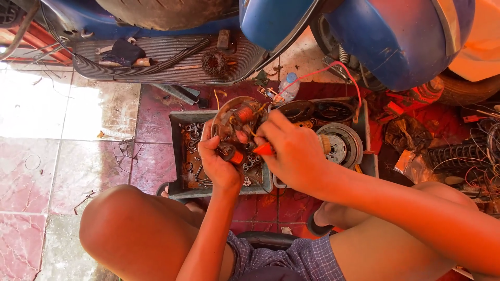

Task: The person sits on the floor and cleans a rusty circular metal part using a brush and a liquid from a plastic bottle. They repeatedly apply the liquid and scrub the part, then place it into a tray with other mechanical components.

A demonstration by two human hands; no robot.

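Floor of worn square tiles (57,156), red and pale, stained and sunlit at upper left, forms the work surface; the person squats on it, bare knees at the lower edge of the view. Blue scooter body (401,36) fills the top of the view, its ribbed grey footboard (172,60) carrying a black corrugated hose (146,65), a dark cloth (124,52) and a round wire brush (214,61).

Grey rectangular metal tray (177,156) lies on the tiles just below the footboard; it contains loose nuts, bolts and small steel parts. A second tray (367,135) adjoins it on the right and holds a round grey flywheel with a toothed centre (341,144) and two dark ring-shaped parts (333,110).

Clear plastic bottle with a blue cap (288,86) stands between the trays and the scooter; its label is too small to make out. A crumpled dark bag (403,132) and a tangle of wires (479,156) lie at the right.

Above the first tray, the left hand (219,164) is closed around the lower edge of a round metal stator plate with orange-wound coils (237,122), held tilted towards the camera. The right hand (294,151) is closed on an orange-handled tool (264,150), its tip against the plate.
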